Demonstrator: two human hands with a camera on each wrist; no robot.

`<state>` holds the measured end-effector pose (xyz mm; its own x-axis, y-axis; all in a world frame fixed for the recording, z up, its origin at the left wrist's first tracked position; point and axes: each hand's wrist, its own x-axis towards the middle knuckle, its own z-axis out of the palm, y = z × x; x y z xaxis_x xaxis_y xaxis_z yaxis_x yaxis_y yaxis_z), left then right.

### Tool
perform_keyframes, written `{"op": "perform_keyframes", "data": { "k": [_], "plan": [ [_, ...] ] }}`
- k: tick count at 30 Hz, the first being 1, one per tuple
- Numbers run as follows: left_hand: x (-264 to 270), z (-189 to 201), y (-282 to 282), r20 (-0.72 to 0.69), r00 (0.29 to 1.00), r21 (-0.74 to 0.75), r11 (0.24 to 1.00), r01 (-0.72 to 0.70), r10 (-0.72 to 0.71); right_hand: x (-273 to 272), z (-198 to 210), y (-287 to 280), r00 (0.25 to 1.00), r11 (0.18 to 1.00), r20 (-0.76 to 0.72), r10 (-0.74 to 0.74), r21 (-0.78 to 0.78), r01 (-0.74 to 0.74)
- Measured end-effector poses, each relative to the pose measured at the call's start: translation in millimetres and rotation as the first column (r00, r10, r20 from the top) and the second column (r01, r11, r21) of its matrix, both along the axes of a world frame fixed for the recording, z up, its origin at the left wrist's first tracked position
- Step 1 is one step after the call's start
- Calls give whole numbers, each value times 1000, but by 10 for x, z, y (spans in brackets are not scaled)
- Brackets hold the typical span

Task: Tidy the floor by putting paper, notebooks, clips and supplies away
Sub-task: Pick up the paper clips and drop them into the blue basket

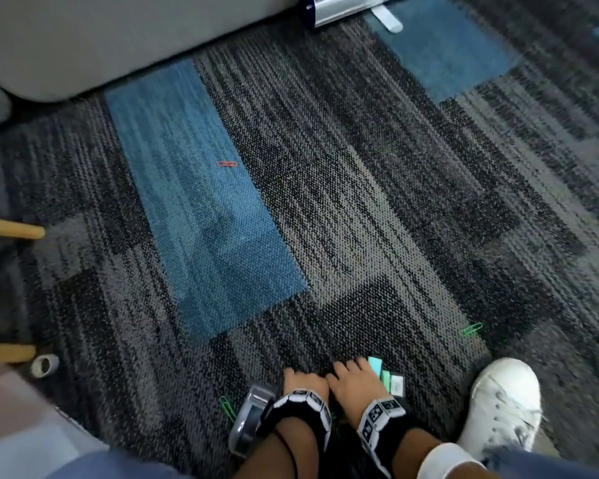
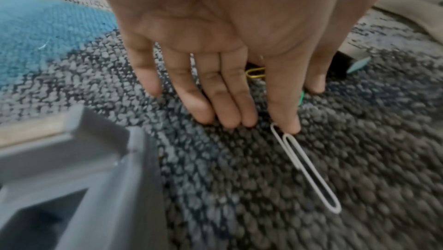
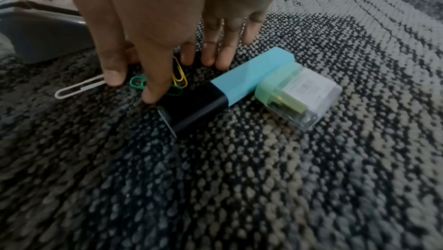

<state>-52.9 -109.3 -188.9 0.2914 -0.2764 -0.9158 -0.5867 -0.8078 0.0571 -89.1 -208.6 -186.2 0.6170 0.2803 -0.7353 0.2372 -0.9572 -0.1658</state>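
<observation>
Both hands are down on the carpet at approx 6 o'clock in the head view, side by side, palms down. Left hand has its fingers straight and slightly spread, holding nothing; in the left wrist view its thumb tip presses the end of a white paper clip, which lies flat on the carpet and runs toward 5 o'clock. Right hand is also flat w/ fingers relaxed and spread, not pinching anything; in the right wrist view its thumb tip touches the carpet next to a small heap of clips: a yellow clip and green clips lying partly under the hand. At 3 o'clock of that heap, touching it, lies a black-and-teal block, and against its 3 o'clock side a clear box w/ green insert. A grey tape dispenser sits just at 9 o'clock of the left wrist, w/ a green clip beside it. Further out in the head view: a red clip on the blue carpet patch at approx 11 o'clock, well apart from the hands; another green clip at 2 o'clock; a white shoe at 3 o'clock; a small tape roll far at 9 o'clock near wooden legs.
</observation>
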Motion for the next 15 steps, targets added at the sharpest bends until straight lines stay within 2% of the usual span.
{"op": "perform_keyframes", "data": {
  "k": [4,6,10,15],
  "plan": [
    [59,45,-2,-25,999,-35,999,-25,24,19,-134,-56,993,1000,121,2,-15,0],
    [104,98,16,-37,999,-45,999,-18,16,127,-103,-90,999,998,20,41,36,-42],
    [155,143,86,-10,1000,-104,994,-20,19,215,-118,-97,996,996,-10,84,22,-83],
    [30,186,140,-26,998,-76,995,63,-65,270,-32,-178,997,997,-40,-66,47,68]
  ]
}}
